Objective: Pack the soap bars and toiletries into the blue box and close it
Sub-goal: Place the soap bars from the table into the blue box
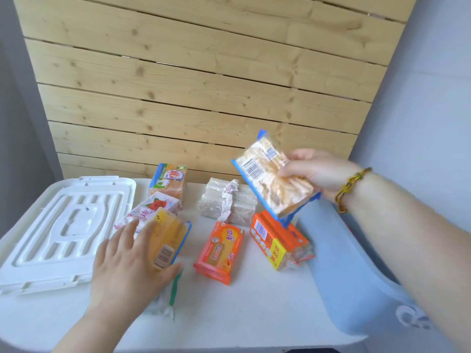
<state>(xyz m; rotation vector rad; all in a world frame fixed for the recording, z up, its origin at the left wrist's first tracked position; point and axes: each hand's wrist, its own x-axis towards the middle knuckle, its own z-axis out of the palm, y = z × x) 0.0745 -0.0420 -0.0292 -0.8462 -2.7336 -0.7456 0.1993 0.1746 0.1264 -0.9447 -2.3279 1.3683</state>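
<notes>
Head view: right hand (pixel 316 171), right of centre, holds a pale soap pack with blue edges (pixel 274 179) in the air, tilted, barcode side up; fingers (pixel 288 171) curl over its right edge, thumb underneath not visible. It hangs above an orange-and-yellow soap pack (pixel 277 240) without touching it, as far as can be told. A yellow-green braided band (pixel 350 188) sits on that wrist.

Left hand (pixel 127 261), lower left of centre, fingers spread, palm down, thumb pressed against the lower end of a yellow soap pack with barcode (pixel 168 240); that pack is tilted up, its far end leaning on a pink-and-white rose pack (pixel 153 208). A clear bag with green strip (pixel 173 289) lies under the thumb side.

On the white worktop (pixel 254 301): an orange soap pack (pixel 220 252) at centre, a clear-wrapped pale bar bundle (pixel 229 202) behind it, and an orange-and-blue pack (pixel 169 180) standing upright at the back. Open worktop is in the lower centre of the frame, in front of the packs.

White lid (pixel 58 230) lies flat at the left, underside up, just beside the rose pack. Blue box (pixel 356 276) is at the right edge of the worktop, mostly covered by the right forearm; its inside cannot be seen. Wood-slat wall (pixel 204 72) closes the back edge.
</notes>
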